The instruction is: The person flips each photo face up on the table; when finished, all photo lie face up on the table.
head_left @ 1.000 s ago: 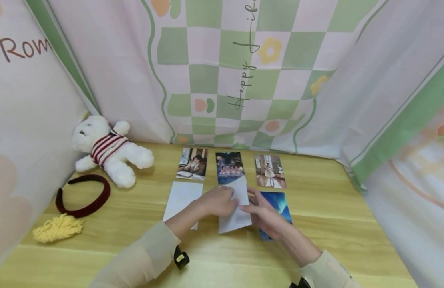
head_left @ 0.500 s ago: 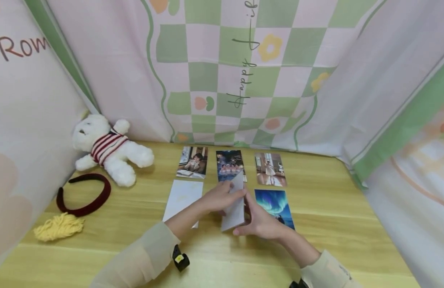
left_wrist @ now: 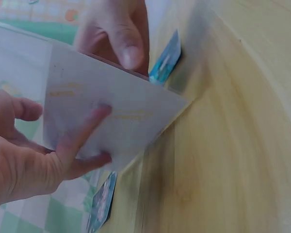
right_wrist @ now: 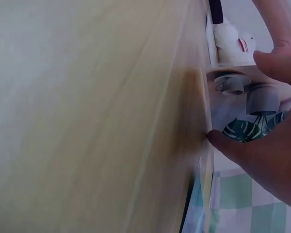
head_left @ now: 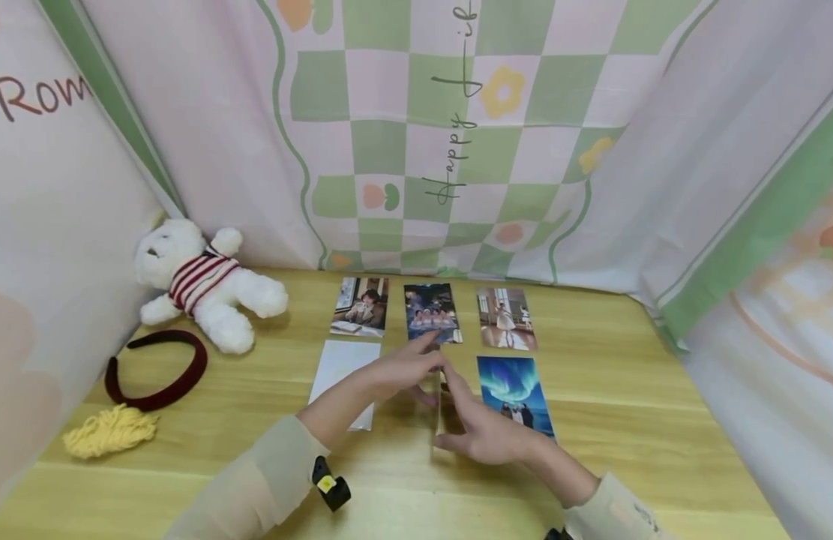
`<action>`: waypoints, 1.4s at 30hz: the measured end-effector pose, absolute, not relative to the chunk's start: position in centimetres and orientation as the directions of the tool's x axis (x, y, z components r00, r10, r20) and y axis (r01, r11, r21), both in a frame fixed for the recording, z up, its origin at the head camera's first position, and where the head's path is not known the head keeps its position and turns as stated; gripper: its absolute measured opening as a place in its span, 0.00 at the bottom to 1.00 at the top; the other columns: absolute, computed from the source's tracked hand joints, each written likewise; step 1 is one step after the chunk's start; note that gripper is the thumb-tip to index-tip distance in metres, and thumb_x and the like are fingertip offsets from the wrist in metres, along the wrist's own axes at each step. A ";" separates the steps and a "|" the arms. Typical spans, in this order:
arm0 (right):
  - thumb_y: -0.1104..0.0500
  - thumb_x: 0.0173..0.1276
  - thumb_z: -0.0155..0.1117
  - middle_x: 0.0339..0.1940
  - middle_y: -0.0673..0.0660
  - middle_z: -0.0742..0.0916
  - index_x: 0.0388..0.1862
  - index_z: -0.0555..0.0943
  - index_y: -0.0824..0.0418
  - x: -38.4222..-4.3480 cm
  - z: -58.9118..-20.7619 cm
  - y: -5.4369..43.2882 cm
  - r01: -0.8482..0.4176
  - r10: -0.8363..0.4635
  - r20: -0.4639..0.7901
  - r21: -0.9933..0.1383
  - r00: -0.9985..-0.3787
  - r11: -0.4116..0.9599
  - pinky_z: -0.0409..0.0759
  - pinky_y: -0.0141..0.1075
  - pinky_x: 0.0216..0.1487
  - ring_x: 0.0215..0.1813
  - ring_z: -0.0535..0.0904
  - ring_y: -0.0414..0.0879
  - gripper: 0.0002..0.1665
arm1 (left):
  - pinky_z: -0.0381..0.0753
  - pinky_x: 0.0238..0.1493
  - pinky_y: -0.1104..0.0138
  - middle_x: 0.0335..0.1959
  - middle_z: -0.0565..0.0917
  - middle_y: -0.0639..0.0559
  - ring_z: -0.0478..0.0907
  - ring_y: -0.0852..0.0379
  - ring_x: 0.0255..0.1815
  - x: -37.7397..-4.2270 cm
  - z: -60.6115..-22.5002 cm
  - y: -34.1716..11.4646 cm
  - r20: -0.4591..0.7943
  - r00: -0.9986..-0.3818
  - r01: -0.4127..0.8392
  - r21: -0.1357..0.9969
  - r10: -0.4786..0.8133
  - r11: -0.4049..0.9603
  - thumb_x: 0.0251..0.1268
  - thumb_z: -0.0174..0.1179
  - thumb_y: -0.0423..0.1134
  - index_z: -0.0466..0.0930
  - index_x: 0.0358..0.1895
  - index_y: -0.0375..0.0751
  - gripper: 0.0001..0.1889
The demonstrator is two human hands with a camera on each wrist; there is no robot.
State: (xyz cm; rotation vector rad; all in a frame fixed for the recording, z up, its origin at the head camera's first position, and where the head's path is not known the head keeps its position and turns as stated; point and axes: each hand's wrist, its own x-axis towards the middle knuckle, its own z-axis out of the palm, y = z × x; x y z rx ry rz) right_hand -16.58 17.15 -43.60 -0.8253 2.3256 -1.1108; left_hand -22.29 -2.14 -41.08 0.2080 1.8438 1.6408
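Note:
A photo card (head_left: 438, 416) stands on its long edge on the table between both hands; whether it is one card or a stack, I cannot tell. Its white back (left_wrist: 131, 116) faces the left hand. On its picture side (right_wrist: 233, 114) are a cup and a leafy plant. My right hand (head_left: 486, 433) spans the card, thumb at the near edge and forefinger at the far upper edge. The left hand (head_left: 396, 373) has fairly straight, spread fingers touching the white back. A card with an aurora picture (head_left: 513, 391) lies right of the hands.
Three picture cards, a seated person (head_left: 360, 307), a pool scene (head_left: 432, 311) and dancers (head_left: 507, 319), lie in the back row. A white card (head_left: 335, 366) lies partly under the left forearm. A plush bear (head_left: 210, 281), dark red headband (head_left: 187, 382) and yellow yarn (head_left: 111, 430) are left.
The held card has turned from its slanted white face to edge-on and upright. My right thumb has moved down to its near edge. The left fingers have loosened and spread.

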 end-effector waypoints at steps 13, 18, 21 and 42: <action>0.52 0.73 0.67 0.88 0.66 0.39 0.87 0.30 0.49 -15.6 -43.9 17.2 -0.412 -0.630 -0.156 -0.635 -0.761 0.654 0.56 0.71 0.81 0.87 0.43 0.71 0.64 | 0.92 0.53 0.59 0.78 0.66 0.28 0.82 0.34 0.64 -22.5 -41.3 -3.9 -0.307 -0.821 -0.311 0.948 0.482 0.074 0.76 0.49 0.24 0.49 0.84 0.35 0.36; 0.51 0.73 0.67 0.89 0.64 0.44 0.88 0.35 0.46 -15.7 -43.7 17.3 -0.431 -0.626 -0.172 -0.587 -0.761 0.685 0.61 0.69 0.80 0.87 0.49 0.69 0.61 | 0.92 0.51 0.61 0.80 0.62 0.27 0.82 0.34 0.64 -22.3 -41.5 -4.4 -0.314 -0.848 -0.303 0.948 0.428 0.096 0.73 0.50 0.20 0.48 0.83 0.33 0.38; 0.51 0.73 0.67 0.89 0.64 0.48 0.88 0.40 0.47 -15.8 -43.5 17.4 -0.451 -0.628 -0.184 -0.549 -0.756 0.704 0.63 0.67 0.80 0.86 0.52 0.68 0.57 | 0.93 0.46 0.63 0.80 0.61 0.26 0.83 0.36 0.62 -22.3 -42.1 -4.6 -0.312 -0.880 -0.276 0.949 0.359 0.150 0.69 0.54 0.19 0.47 0.83 0.32 0.41; 0.48 0.74 0.67 0.84 0.65 0.67 0.79 0.70 0.54 -16.5 -43.4 18.0 -0.581 -0.669 -0.211 -0.357 -0.713 0.732 0.66 0.65 0.81 0.83 0.61 0.68 0.38 | 0.84 0.63 0.53 0.62 0.80 0.41 0.80 0.45 0.60 -21.0 -44.1 -4.3 -0.158 -0.868 0.376 0.409 0.470 0.832 0.69 0.62 0.35 0.80 0.65 0.39 0.22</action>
